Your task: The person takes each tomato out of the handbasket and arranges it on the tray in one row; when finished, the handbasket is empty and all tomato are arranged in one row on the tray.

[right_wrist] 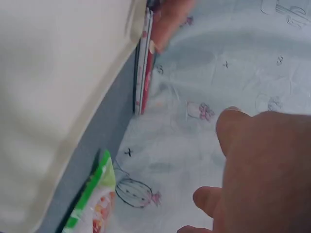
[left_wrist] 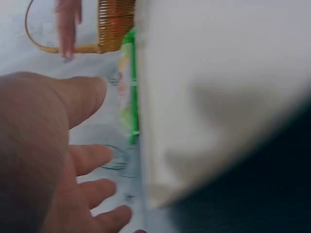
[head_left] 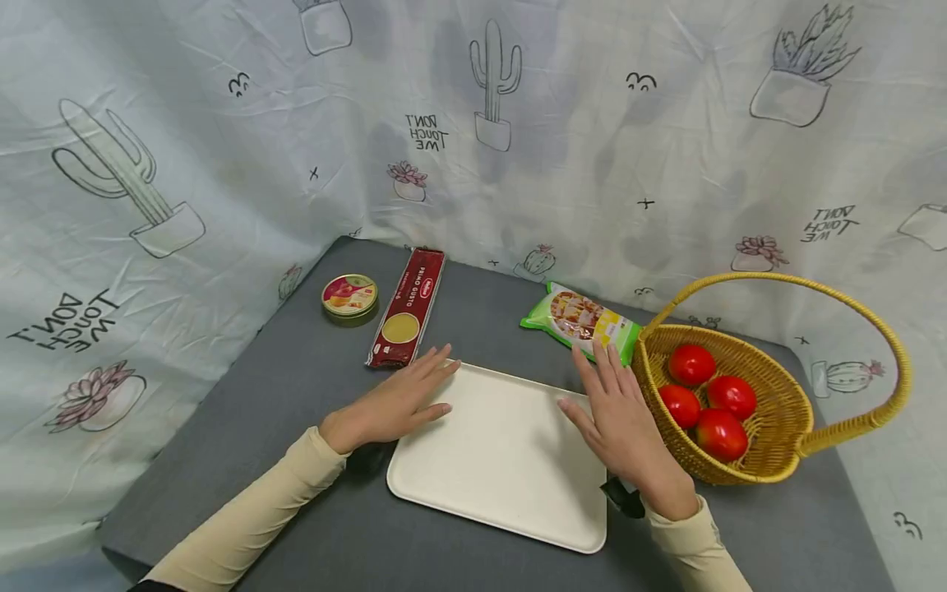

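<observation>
A cream rectangular tray (head_left: 503, 460) lies on the grey table between both hands. Over its left edge hovers my left hand (head_left: 395, 403), fingers extended and holding nothing; in the left wrist view that hand (left_wrist: 73, 145) is apart from the tray's rim. My right hand (head_left: 617, 419) is spread above the tray's right side, also with nothing in it. Just beyond its fingertips lies a green and white food packet (head_left: 584, 319). Close to the left fingertips is a red spaghetti pack (head_left: 408, 308), with a round tin (head_left: 350, 298) left of it.
At the right stands a yellow wicker basket (head_left: 784, 411) with a tall arched handle, holding several red tomatoes (head_left: 721, 434). A pale curtain (head_left: 577, 164) printed with cacti hangs behind and beside the grey table (head_left: 311, 534).
</observation>
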Demonstrator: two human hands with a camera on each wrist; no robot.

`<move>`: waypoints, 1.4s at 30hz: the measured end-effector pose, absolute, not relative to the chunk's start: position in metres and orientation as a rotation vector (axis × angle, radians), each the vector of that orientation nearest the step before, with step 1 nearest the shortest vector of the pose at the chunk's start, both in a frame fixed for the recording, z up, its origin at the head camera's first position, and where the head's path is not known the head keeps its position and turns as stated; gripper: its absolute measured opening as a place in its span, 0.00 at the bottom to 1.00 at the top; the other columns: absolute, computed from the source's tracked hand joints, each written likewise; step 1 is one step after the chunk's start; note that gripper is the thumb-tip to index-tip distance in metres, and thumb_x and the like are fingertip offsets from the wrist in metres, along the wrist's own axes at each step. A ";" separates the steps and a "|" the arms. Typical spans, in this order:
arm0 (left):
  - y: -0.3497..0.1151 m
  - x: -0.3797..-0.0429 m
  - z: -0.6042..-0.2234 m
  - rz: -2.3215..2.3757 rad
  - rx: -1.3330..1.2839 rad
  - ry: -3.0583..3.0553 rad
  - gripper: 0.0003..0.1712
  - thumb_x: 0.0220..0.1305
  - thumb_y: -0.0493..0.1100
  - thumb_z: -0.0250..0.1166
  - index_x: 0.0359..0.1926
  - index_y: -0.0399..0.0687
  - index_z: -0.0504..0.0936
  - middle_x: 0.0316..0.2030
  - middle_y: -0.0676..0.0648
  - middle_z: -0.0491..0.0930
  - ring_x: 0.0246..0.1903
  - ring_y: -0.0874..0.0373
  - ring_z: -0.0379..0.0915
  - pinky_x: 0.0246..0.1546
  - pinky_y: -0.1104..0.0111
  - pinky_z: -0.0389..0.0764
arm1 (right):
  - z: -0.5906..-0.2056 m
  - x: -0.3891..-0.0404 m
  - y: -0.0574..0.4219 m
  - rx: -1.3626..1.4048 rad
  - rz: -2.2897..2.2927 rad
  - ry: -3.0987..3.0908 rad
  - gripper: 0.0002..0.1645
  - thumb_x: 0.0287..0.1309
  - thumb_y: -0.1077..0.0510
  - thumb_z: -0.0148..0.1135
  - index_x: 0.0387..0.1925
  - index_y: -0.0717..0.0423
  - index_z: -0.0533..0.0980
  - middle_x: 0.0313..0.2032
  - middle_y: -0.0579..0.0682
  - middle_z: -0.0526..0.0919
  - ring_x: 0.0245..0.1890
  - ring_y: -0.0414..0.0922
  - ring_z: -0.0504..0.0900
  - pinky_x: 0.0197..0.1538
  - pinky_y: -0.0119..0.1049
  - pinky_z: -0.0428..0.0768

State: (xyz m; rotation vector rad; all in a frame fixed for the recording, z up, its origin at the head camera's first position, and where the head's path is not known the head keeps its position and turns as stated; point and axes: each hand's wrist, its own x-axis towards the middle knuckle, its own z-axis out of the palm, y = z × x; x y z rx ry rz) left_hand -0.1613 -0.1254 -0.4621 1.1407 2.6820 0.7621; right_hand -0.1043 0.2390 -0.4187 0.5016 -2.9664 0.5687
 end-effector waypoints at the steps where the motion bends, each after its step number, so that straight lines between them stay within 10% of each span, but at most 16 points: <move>1: -0.128 -0.160 -0.467 0.800 1.135 2.668 0.40 0.81 0.49 0.61 0.83 0.38 0.57 0.83 0.33 0.47 0.81 0.32 0.42 0.77 0.40 0.55 | -0.417 -0.105 0.241 0.501 0.580 -2.957 0.48 0.78 0.41 0.59 0.85 0.56 0.53 0.84 0.65 0.44 0.83 0.65 0.40 0.79 0.68 0.46; 13: -0.136 -0.156 -0.496 1.169 1.024 2.490 0.39 0.79 0.30 0.56 0.84 0.37 0.51 0.85 0.34 0.38 0.83 0.40 0.33 0.77 0.41 0.55 | -0.390 -0.129 0.285 0.392 0.712 -2.896 0.49 0.78 0.44 0.60 0.84 0.61 0.51 0.83 0.69 0.46 0.82 0.69 0.42 0.76 0.72 0.49; 21: -0.137 -0.157 -0.494 1.189 1.022 2.495 0.39 0.77 0.28 0.57 0.83 0.35 0.53 0.84 0.34 0.42 0.83 0.41 0.39 0.76 0.42 0.58 | -0.370 -0.147 0.327 0.330 0.823 -2.956 0.43 0.81 0.46 0.56 0.82 0.65 0.55 0.76 0.73 0.62 0.73 0.74 0.61 0.68 0.76 0.62; 29: -0.136 -0.158 -0.494 1.182 1.006 2.483 0.39 0.77 0.28 0.57 0.84 0.36 0.53 0.84 0.35 0.42 0.83 0.42 0.40 0.76 0.42 0.57 | -0.364 -0.149 0.359 0.172 0.842 -2.796 0.26 0.81 0.47 0.56 0.67 0.60 0.78 0.57 0.62 0.85 0.54 0.61 0.83 0.51 0.43 0.76; 35: -0.139 -0.159 -0.495 1.218 1.026 2.464 0.39 0.77 0.27 0.57 0.83 0.35 0.54 0.84 0.33 0.42 0.83 0.41 0.39 0.76 0.41 0.58 | -0.367 -0.160 0.393 0.013 0.879 -2.902 0.37 0.80 0.40 0.54 0.71 0.67 0.72 0.63 0.72 0.78 0.59 0.71 0.79 0.57 0.69 0.75; 42: -0.142 -0.160 -0.496 1.198 0.998 2.462 0.39 0.78 0.28 0.57 0.84 0.37 0.54 0.85 0.36 0.41 0.83 0.43 0.38 0.77 0.42 0.57 | -0.377 -0.173 0.420 -0.182 0.995 -3.032 0.53 0.75 0.34 0.59 0.78 0.72 0.59 0.70 0.79 0.67 0.66 0.75 0.69 0.62 0.73 0.70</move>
